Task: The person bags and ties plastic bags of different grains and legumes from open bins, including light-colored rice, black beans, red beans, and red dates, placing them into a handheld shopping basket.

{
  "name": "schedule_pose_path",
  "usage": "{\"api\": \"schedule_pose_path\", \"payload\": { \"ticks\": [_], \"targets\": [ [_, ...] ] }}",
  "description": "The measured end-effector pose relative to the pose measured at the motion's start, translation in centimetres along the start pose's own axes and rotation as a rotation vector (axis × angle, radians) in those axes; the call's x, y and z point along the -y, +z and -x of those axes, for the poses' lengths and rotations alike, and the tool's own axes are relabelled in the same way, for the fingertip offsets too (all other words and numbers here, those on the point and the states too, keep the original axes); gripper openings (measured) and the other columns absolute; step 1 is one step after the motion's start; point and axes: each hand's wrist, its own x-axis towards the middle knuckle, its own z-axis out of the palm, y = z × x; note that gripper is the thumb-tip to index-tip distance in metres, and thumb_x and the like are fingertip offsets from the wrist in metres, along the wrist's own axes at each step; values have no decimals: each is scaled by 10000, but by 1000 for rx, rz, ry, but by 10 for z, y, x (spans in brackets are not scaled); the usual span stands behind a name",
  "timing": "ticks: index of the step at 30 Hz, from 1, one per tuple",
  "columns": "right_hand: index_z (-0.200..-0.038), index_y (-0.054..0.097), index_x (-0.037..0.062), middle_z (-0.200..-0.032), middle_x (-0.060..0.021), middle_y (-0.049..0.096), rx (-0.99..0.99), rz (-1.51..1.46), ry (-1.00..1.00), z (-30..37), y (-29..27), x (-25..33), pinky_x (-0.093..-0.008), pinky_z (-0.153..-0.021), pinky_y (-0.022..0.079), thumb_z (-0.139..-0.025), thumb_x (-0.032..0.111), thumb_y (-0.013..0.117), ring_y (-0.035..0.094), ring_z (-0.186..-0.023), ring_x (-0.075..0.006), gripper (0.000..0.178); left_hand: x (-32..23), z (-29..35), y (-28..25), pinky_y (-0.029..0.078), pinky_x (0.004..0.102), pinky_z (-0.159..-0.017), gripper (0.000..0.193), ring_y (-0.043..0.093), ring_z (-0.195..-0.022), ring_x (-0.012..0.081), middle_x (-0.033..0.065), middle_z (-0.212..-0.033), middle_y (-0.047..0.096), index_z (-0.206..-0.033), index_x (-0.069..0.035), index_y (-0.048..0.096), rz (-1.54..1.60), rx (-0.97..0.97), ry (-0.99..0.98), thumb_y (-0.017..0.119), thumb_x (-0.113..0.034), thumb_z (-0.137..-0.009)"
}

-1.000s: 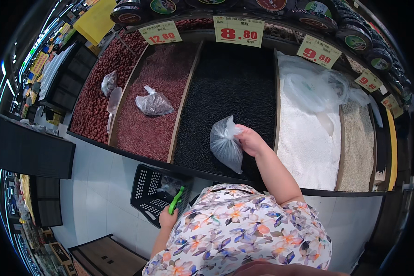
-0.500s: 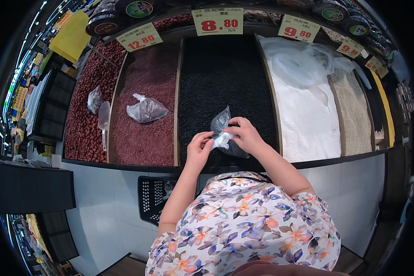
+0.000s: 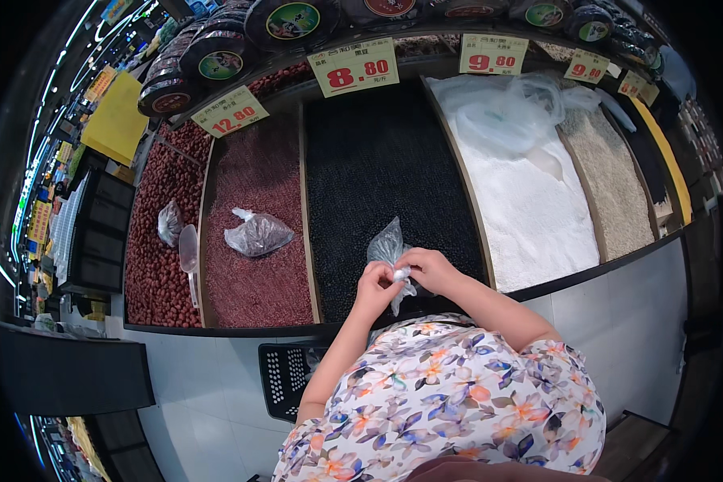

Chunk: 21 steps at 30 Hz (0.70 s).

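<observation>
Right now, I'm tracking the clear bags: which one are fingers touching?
The held bag over the black beans; the small bag and wider bag farther left lie untouched.

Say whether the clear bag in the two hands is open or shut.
Shut: the clear bag is bunched at its neck between the left hand and right hand. Whether it is knotted, I cannot tell.

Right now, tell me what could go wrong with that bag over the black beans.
1. Both hands pinch the neck of the clear bag; its thin-looking film might tear if pulled hard.
2. The bag is over the open bed of black beans, so anything spilled could mix in.
</observation>
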Motion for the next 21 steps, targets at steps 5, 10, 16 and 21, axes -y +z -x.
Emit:
{"api": "schedule_pose_path", "payload": {
  "ticks": [5,10,16,21],
  "targets": [
    [-1012,578,32,-917,-54,612,38,-314,250,1,0,-1,-271,-727,473,-780,19,564,578,-841,-109,233,-4,6,12,427,175,-593,239,514,-661,56,6,-818,524,-815,-32,473,51,-103,-156,678,-5,-693],
    [-1123,501,59,-778,-58,550,26,-332,227,3,10,-13,-280,-655,458,-718,101,642,534,-686,-144,430,17,3,19,445,164,-597,244,531,-672,49,29,-798,573,-915,14,508,209,-149,-185,668,-13,-733],
    [-1124,509,60,-762,-62,543,55,-331,224,4,10,-12,-288,-643,455,-716,113,655,527,-677,-151,437,35,6,15,456,177,-622,263,544,-686,61,37,-826,581,-944,26,523,-23,-142,-83,673,-17,-733],
    [-1132,495,24,-870,-36,552,135,-320,259,8,0,-14,-247,-682,453,-741,50,653,529,-754,-96,423,0,15,11,459,210,-668,265,555,-716,86,33,-828,580,-950,21,537,458,-56,-340,640,2,-706]
  ]
}}
